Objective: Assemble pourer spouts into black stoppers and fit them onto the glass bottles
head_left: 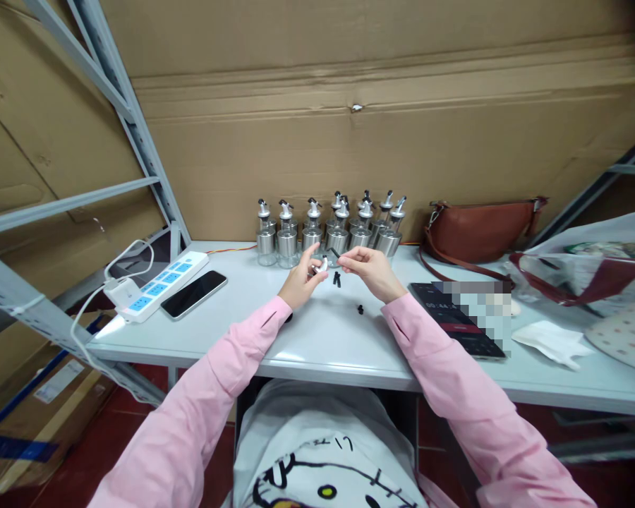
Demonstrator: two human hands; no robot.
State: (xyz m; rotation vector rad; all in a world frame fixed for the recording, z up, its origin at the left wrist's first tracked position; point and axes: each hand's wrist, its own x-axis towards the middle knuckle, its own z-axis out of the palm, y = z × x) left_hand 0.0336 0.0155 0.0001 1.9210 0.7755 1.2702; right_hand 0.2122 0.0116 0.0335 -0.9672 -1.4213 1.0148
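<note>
My left hand (pixel 300 279) is closed on a small white and silver pourer top (pixel 323 265), held just above the table. My right hand (pixel 370 269) pinches a thin black piece (pixel 335 252) between thumb and fingertips, its tip pointing toward the pourer top but apart from it. Below the hands, several small black parts (pixel 337 279) lie together on the white table. Another little black part (pixel 360 309) rests nearer to me. Behind the hands stand several glass and steel oil bottles (pixel 287 240) with pourer tops, in rows.
A white table (pixel 317 346) fills the front. At left are a power strip (pixel 164 286) and a phone (pixel 195 295). At right lie a tablet-like screen (pixel 455 317), a tissue (pixel 550 342), a brown bag (pixel 481 229) and a clear plastic bag (pixel 603 257). Cardboard (pixel 307 127) stands behind.
</note>
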